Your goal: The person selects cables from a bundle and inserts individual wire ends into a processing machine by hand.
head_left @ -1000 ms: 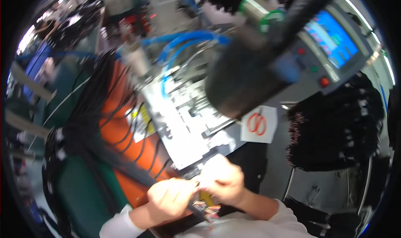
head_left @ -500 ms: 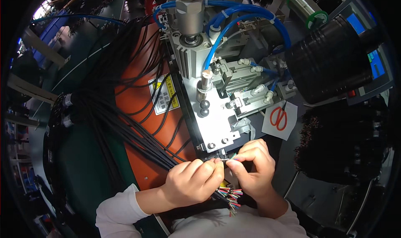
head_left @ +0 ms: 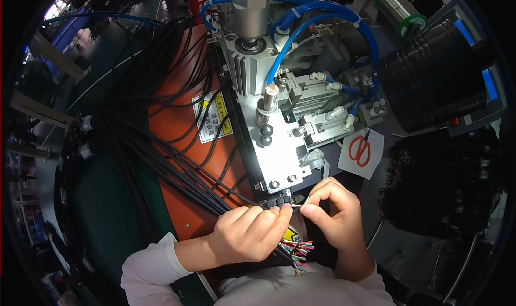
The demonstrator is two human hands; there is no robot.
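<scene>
We see both hands meeting at the near end of the machine's bright metal plate [head_left: 277, 163], over the orange bench [head_left: 183, 212] close to its near right corner. The left hand [head_left: 246, 233] has its thumb and forefinger pinched closed on a thin wire [head_left: 296, 205], its other fingers curled into the palm. The right hand [head_left: 337, 212] pinches the same piece from the other side between thumb and fingertip, its fingers loosely bent. Held from two sides, the wire probably stays straight and steady; we cannot tell, at this size, whether it is one strand or several.

Black cables [head_left: 180, 169] sweep across the bench from its far edge toward the near one and pass beneath the left hand, and just beyond it coloured wire ends [head_left: 296, 249] fan out, gathered perhaps so the tips lie within reach. Red-handled scissors [head_left: 359, 153] rest on white paper [head_left: 377, 151] beside the machine, near the right hand, likely to be handy. The black cylindrical housing [head_left: 432, 77] overhangs the right side, while blue hoses [head_left: 333, 11] arch above the fixture, seemingly clear of the fingers.
</scene>
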